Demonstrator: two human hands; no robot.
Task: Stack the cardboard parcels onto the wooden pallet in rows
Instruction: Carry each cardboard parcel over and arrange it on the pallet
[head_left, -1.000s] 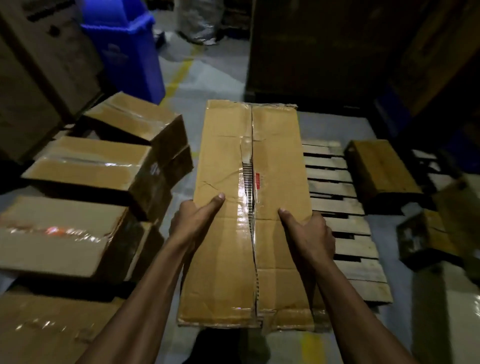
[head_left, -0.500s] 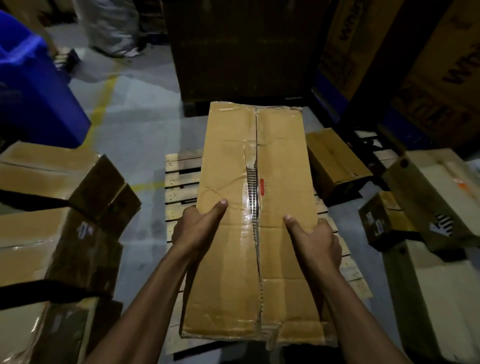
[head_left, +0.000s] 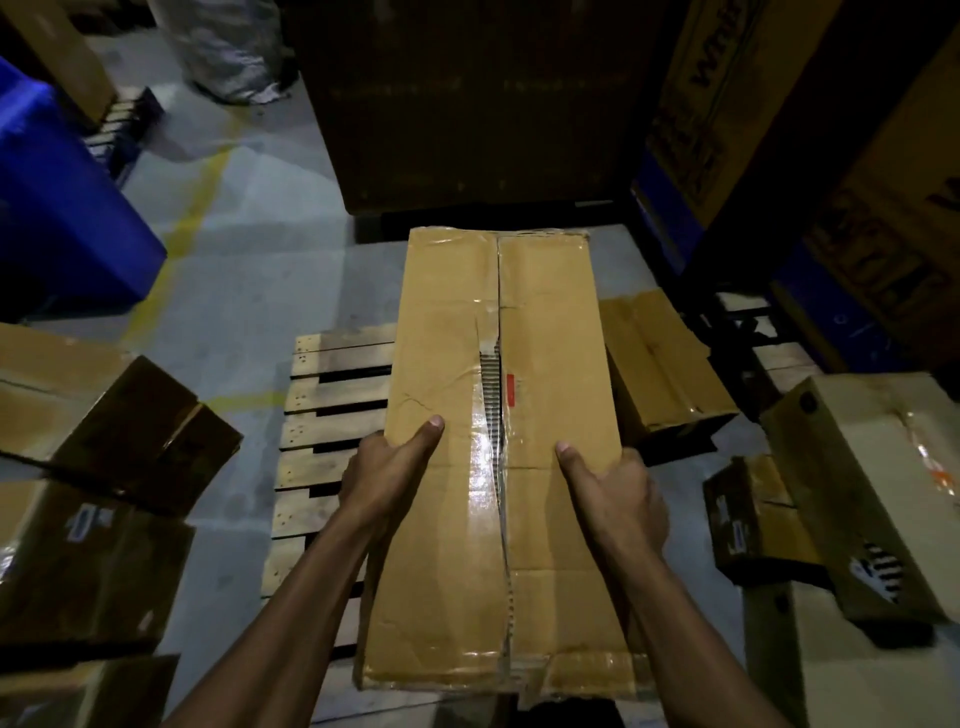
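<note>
I carry a long taped cardboard parcel lengthwise in front of me, above the wooden pallet. My left hand grips its left side, thumb lying on the top face. My right hand grips the right side the same way. The parcel hides most of the pallet; only the slats on its left show. One smaller parcel lies just right of the carried one; whether it lies on the pallet is hidden.
Several cardboard boxes lie heaped on the floor at left. More boxes stand at right. A blue bin stands far left. A tall dark box stack rises straight ahead, and printed cartons at upper right.
My view has swung right with the parcel held the same way. The pallet has come from the parcel's right side to under and left of it; the left boxes slid out toward the edge.
</note>
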